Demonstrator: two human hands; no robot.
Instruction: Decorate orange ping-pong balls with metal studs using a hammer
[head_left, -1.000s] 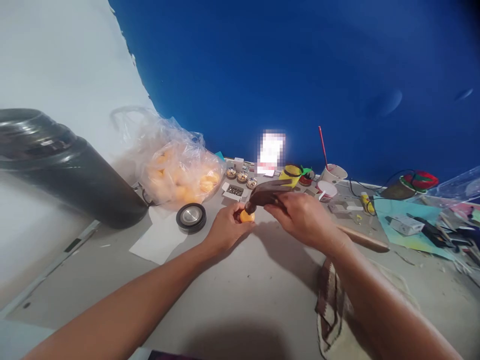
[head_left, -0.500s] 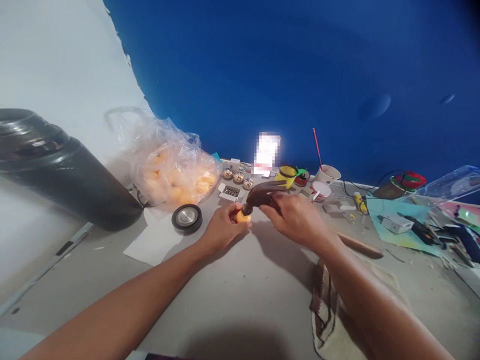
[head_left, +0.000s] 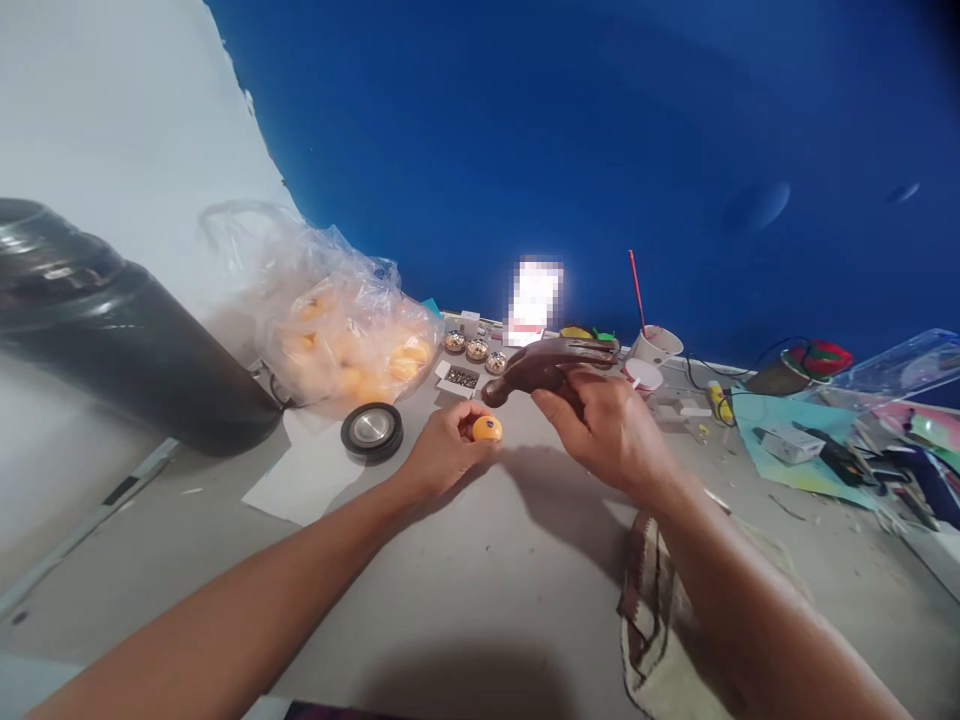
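Between the thumb and fingers of my left hand (head_left: 450, 445) is a small orange ball (head_left: 487, 429), held against the grey tabletop, with a dark spot on its top. My right hand (head_left: 619, 425) is closed round a brown claw hammer (head_left: 536, 368) close to its head. The hammer's striking face hangs just above the ball, apart from it, and the claw points to the right. My hand and forearm hide most of the handle. Behind the ball, a small white box (head_left: 459, 379) holds many tiny metal pieces.
Left stand a large dark bottle (head_left: 142, 340), a clear bag (head_left: 337, 340) of orange balls and a round black lid (head_left: 372, 430). Small shiny cups (head_left: 476, 349) and a glowing screen (head_left: 534, 300) are at the back. A towel (head_left: 667, 640) lies under my right forearm.
The hammer has lifted off the ball and tipped up with my right hand, uncovering the dark spot on top. My left hand keeps its grip on the ball.
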